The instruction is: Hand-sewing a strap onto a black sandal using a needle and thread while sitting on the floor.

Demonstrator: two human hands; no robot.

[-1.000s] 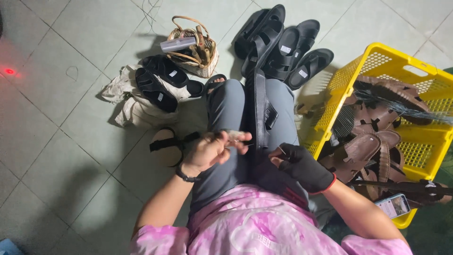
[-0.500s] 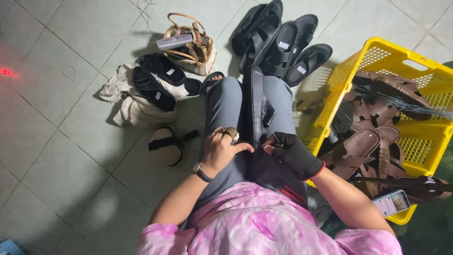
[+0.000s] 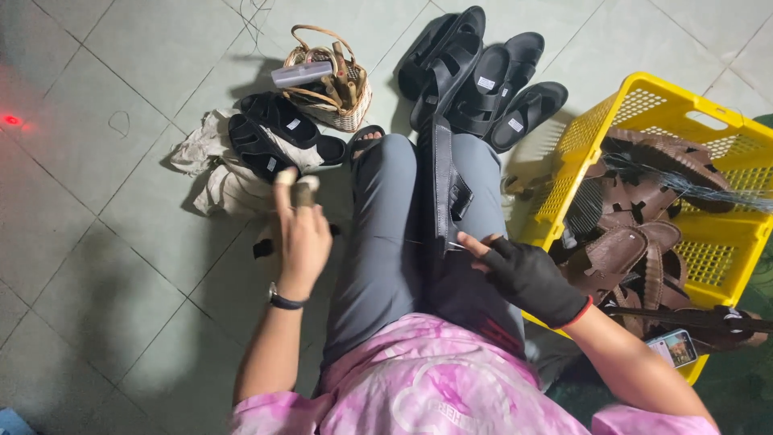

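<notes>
Along the person's lap lies a black sandal (image 3: 441, 189), long axis running knee to waist. Right hand (image 3: 523, 274), gloved, pinches a needle at the sandal's near end. Left hand (image 3: 299, 229) hangs left of the sandal, fingers loosely extended, apparently holding nothing.

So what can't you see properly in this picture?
Head view only:
- Raised left hand: motion-blurred; anything in its taped fingertips is unclear.
- Black sandal held between the knees: seen edge-on.
- Gloved right hand: its needle and thread are too thin to follow.
- Yellow plastic crate: right side cut off.
</notes>
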